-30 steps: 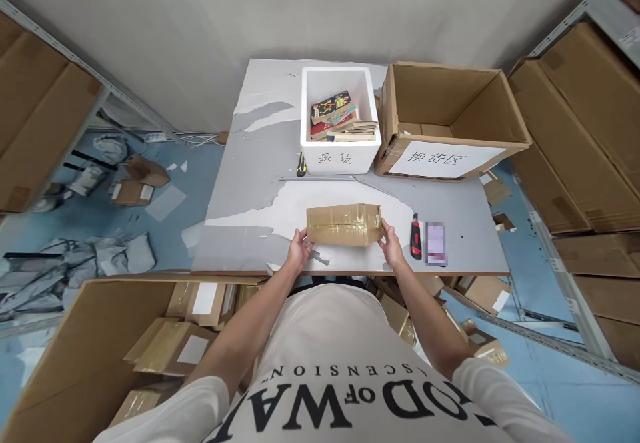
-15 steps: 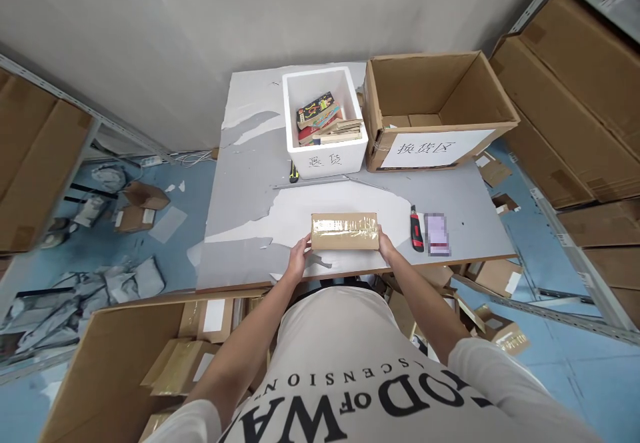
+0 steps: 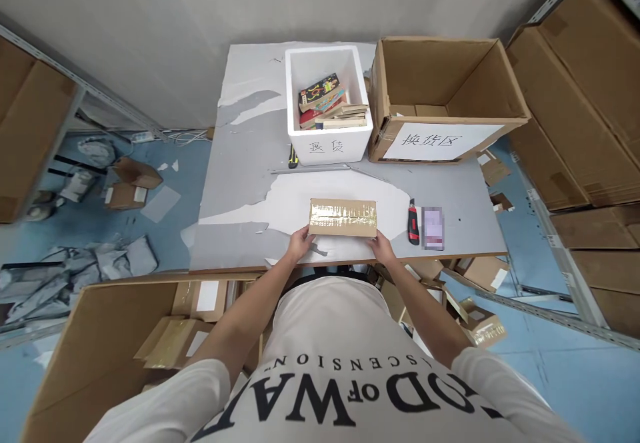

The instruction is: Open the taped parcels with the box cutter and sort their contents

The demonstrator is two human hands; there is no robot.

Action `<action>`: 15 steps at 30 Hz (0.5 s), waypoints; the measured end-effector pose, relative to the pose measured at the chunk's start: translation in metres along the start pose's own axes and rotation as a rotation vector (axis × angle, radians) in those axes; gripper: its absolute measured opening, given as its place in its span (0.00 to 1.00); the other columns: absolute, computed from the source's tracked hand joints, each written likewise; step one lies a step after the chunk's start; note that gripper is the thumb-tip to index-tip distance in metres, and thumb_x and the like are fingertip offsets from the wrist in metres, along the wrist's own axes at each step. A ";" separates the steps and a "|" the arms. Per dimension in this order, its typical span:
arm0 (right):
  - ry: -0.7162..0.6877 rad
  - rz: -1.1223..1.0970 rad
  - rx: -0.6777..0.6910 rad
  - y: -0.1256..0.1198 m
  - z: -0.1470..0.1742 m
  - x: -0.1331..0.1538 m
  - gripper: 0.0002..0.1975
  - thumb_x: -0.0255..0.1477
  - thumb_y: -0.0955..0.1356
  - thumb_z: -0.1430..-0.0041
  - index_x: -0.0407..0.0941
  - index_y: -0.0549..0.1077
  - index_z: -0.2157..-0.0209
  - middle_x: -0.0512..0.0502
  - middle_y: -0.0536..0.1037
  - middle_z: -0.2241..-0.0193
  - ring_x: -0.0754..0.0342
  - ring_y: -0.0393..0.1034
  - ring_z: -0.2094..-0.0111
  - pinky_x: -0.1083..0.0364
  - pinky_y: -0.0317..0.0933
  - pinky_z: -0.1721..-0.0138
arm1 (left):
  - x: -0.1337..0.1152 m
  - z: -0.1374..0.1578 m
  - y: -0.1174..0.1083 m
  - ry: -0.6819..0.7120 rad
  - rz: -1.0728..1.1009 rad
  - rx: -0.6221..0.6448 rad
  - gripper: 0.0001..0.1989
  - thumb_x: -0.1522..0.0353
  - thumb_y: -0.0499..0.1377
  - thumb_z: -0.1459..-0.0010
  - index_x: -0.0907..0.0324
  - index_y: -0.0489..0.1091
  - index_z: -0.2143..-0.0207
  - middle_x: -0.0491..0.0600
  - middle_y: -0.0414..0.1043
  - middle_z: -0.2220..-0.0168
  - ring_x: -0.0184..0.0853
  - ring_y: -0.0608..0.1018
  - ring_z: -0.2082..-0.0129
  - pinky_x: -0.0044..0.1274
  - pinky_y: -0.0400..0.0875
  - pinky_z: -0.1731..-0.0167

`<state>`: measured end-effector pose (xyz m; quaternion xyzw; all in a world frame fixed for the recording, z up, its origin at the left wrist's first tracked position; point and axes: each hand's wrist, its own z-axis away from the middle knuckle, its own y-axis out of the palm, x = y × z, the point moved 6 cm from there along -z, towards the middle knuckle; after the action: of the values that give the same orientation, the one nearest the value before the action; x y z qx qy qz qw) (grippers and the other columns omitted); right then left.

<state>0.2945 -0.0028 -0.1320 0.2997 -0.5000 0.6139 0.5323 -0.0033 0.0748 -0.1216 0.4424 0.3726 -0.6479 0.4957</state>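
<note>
Far left, nearer the body than the left fingers: large carton holding closed, taped boxes. Judged not yet dealt with.

Left hand: fingers bent and closed on the near left corner of the taped parcel; thumb contact not clear. Straight ahead of these fingers, well apart: yellow-and-black cutter, lying against the foam box. Books lie heaped inside that box, so that portion reads as done.

Parcel: between the two sets of fingers, long side across the body, above or on the white patch of the table; cannot tell whether its underside touches. Glossy tape runs along the upper face, no cut visible. Judged early stage for this item: sealed, contents not out.

Right hand: fingers curled in under the near right corner, gripping it; tips partly hidden.

Just right of the right fingers and slightly beyond: red-and-black cutter, not in use. Next to it, farther from the fingers: blurred phone-like slab; display unreadable. Beyond the right fingers, at the table's back: open carton, handwritten sheet on its front, cardboard flaps visible at the bottom.
</note>
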 end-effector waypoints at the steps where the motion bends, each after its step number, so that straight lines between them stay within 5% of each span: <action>1: -0.003 -0.015 -0.027 0.001 -0.001 0.004 0.27 0.37 0.65 0.47 0.44 0.66 0.45 0.37 0.72 0.46 0.43 0.66 0.45 0.42 0.59 0.43 | -0.001 0.000 0.001 0.012 -0.012 -0.016 0.27 0.58 0.66 0.58 0.63 0.74 0.56 0.55 0.77 0.55 0.49 0.73 0.46 0.44 0.61 0.41; 7: -0.024 -0.049 -0.127 -0.008 -0.002 0.043 0.22 0.46 0.63 0.44 0.44 0.66 0.55 0.36 0.76 0.53 0.45 0.70 0.51 0.45 0.62 0.49 | -0.016 0.009 -0.002 0.031 -0.056 -0.069 0.27 0.55 0.61 0.49 0.63 0.73 0.52 0.56 0.76 0.52 0.45 0.76 0.50 0.37 0.68 0.46; 11: 0.009 0.113 -0.177 -0.016 -0.002 0.062 0.22 0.49 0.60 0.43 0.45 0.67 0.61 0.38 0.77 0.59 0.46 0.72 0.59 0.48 0.64 0.56 | -0.026 0.009 -0.010 0.037 -0.139 -0.172 0.24 0.55 0.59 0.46 0.63 0.74 0.54 0.56 0.75 0.51 0.44 0.75 0.50 0.36 0.67 0.46; 15: 0.055 0.223 -0.206 -0.018 -0.006 0.067 0.23 0.51 0.58 0.42 0.46 0.68 0.64 0.40 0.78 0.62 0.47 0.71 0.62 0.49 0.63 0.59 | -0.024 0.002 -0.011 0.000 -0.035 -0.145 0.22 0.57 0.56 0.45 0.62 0.75 0.54 0.56 0.72 0.47 0.44 0.74 0.48 0.37 0.68 0.47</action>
<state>0.2957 0.0250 -0.0686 0.1690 -0.5756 0.6227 0.5023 -0.0115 0.0833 -0.0982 0.3988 0.4262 -0.6276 0.5152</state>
